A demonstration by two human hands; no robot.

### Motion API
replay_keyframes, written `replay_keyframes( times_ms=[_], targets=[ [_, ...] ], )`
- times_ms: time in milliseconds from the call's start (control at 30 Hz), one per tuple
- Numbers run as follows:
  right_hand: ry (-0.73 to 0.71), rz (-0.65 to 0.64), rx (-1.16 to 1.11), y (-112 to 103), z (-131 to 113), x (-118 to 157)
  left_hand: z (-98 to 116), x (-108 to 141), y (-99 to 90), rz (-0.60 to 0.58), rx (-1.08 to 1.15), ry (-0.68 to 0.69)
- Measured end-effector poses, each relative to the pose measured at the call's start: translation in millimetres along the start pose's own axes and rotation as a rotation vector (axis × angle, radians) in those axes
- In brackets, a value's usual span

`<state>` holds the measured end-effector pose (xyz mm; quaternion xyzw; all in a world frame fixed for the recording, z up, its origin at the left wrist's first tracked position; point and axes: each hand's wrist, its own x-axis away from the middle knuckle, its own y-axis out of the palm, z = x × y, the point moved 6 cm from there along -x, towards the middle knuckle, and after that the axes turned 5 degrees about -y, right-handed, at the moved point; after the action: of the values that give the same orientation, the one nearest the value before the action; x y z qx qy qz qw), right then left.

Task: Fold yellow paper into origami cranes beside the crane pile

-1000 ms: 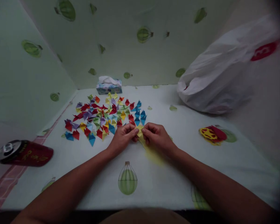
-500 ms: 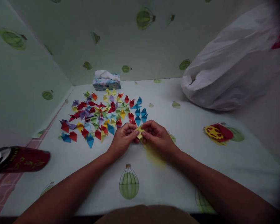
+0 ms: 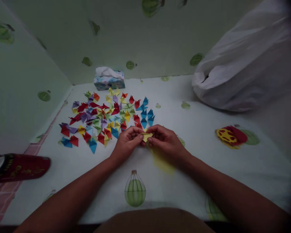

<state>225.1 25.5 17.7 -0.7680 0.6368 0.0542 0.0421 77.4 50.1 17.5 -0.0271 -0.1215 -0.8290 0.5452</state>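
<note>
A small folded piece of yellow paper is pinched between my two hands, above the table's middle. My left hand is closed on its left side, thumb in front. On its right side my right hand grips it between thumb and fingers. The finest folds are too small to make out. Just beyond my left hand spreads a crowd of folded paper cranes in red, blue, yellow, green and purple. A yellow tint shows on the tabletop below my right hand.
A tissue box stands at the back by the wall. A red drink can is at the left edge. To the right are a large white plastic bag and a small red and yellow item. The cloth has a balloon print.
The yellow paper has been turned or opened between my fingers and now looks wider and pointed. Both hands stay in nearly the same place. The view has tilted slightly.
</note>
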Motion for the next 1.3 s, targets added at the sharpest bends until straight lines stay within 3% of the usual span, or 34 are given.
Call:
replay_keyframes(
  times_ms=[233,433,700,1300],
  targets=[
    [0.045,0.043,-0.03,-2.1,-1.1,-0.4,-5.8,-0.2,0.8,-0.062,0.019,-0.035],
    [0.137,0.12,-0.141,-6.0,2.9,-1.3,-7.6,-1.4,7.3,-0.137,0.047,0.028],
    [0.167,0.112,-0.146,-4.4,6.5,0.9,-5.8,-0.9,4.9,-0.123,-0.032,0.022],
    [0.151,0.076,-0.124,-1.7,5.9,-0.2,-9.3,-5.8,0.7,-0.046,0.023,-0.028]
  ],
)
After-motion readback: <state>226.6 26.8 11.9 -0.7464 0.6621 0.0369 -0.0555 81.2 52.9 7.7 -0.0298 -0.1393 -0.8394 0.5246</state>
